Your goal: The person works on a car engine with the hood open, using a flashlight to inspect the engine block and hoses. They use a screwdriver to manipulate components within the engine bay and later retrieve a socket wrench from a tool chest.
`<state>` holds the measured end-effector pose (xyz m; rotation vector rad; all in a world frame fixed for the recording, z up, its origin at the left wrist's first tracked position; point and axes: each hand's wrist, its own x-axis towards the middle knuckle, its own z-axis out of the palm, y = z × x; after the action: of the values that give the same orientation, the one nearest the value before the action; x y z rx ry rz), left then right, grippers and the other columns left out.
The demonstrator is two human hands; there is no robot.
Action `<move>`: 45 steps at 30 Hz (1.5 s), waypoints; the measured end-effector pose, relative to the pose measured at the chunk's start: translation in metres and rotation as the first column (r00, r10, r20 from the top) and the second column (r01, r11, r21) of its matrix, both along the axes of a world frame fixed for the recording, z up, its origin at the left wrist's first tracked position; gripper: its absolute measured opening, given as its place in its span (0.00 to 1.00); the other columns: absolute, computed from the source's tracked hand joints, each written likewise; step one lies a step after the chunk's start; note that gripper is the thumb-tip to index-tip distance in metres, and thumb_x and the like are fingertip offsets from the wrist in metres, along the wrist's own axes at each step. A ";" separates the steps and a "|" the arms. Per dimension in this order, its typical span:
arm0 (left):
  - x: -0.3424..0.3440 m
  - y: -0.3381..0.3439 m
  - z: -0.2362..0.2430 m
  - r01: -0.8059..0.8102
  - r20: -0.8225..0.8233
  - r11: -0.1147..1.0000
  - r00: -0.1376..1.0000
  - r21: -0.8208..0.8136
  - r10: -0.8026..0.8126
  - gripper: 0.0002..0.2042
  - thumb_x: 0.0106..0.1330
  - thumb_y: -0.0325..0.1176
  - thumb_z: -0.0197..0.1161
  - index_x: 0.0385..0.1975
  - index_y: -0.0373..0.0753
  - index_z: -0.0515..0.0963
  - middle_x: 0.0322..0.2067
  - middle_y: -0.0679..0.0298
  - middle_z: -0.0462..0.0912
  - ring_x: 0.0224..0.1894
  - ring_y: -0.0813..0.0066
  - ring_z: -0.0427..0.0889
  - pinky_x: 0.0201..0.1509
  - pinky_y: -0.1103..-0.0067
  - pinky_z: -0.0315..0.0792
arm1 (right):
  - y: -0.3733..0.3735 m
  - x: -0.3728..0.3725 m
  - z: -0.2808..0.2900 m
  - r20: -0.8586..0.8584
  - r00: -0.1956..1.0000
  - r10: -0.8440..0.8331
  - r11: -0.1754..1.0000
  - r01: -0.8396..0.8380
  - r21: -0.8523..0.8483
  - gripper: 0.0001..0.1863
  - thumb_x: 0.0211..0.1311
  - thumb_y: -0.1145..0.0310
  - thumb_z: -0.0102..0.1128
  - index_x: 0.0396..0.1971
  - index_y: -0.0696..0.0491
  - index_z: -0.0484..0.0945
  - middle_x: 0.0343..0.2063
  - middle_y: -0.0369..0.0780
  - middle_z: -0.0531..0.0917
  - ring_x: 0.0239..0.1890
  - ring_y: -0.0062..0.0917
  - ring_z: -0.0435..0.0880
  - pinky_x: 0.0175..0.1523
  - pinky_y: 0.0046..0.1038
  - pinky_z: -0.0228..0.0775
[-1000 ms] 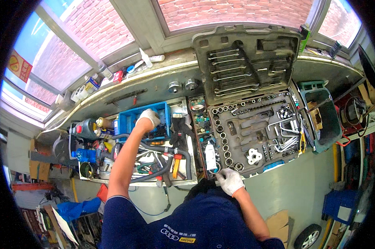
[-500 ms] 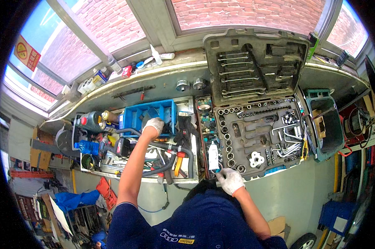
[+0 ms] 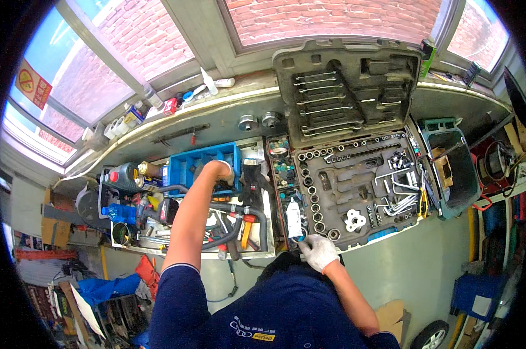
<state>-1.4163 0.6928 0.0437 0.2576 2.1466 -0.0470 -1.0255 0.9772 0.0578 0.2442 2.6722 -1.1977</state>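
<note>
My left hand [image 3: 226, 174], in a white knit glove, reaches down into the blue divided bin [image 3: 178, 173] by its right side. Its fingers are hidden behind the hand and forearm, and so is anything they touch among the dark items inside. My right hand [image 3: 319, 253], also gloved, is by the front edge of the bench, just below a white tube [image 3: 294, 216] with a dark cap. Its thumb and fingers look loosely bent and apart, with nothing visible in them. Right beside that hand lies the open socket set case [image 3: 347, 195].
Wrenches line the case's raised lid [image 3: 327, 131]. Hoses [image 3: 263, 230] and loose tools crowd the left tray, with bottles and a blue jug [image 3: 121, 210] at its left. A green bin [image 3: 452, 168] stands right. Small bottles line the windowsill.
My left hand has moved right and deeper into the blue bin, so its fingers no longer show. My right hand stays by the bench edge. The whole view has shifted slightly.
</note>
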 end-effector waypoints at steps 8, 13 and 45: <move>-0.014 -0.022 -0.045 0.150 0.041 0.988 0.988 -0.022 -0.149 0.18 0.54 0.38 0.71 0.40 0.32 0.88 0.40 0.50 0.89 0.39 0.55 0.85 0.46 0.58 0.77 | -0.001 -0.002 0.007 0.093 0.996 0.015 1.000 -0.017 0.013 0.20 0.72 0.50 0.58 0.42 0.53 0.87 0.44 0.48 0.88 0.50 0.47 0.86 0.57 0.46 0.77; -0.011 -0.021 -0.031 0.304 0.034 0.953 0.952 0.008 -0.304 0.19 0.53 0.40 0.70 0.41 0.32 0.88 0.38 0.51 0.89 0.37 0.56 0.84 0.45 0.59 0.76 | -0.002 -0.004 0.006 0.023 0.999 -0.048 0.999 0.047 0.027 0.18 0.70 0.52 0.62 0.36 0.54 0.88 0.38 0.49 0.89 0.44 0.47 0.88 0.51 0.46 0.78; 0.238 0.148 0.068 -0.067 -0.158 0.336 0.785 0.939 0.599 0.28 0.72 0.26 0.58 0.73 0.33 0.68 0.65 0.49 0.79 0.63 0.62 0.80 0.69 0.74 0.71 | -0.027 -0.111 0.054 0.311 0.859 -0.406 -0.094 0.299 -0.950 0.22 0.77 0.68 0.57 0.67 0.53 0.71 0.56 0.38 0.81 0.57 0.26 0.81 0.63 0.33 0.74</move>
<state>-1.1786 0.8412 0.1114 0.4186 2.4641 1.5643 -1.1364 0.9503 0.1115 0.6577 0.9829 -2.9451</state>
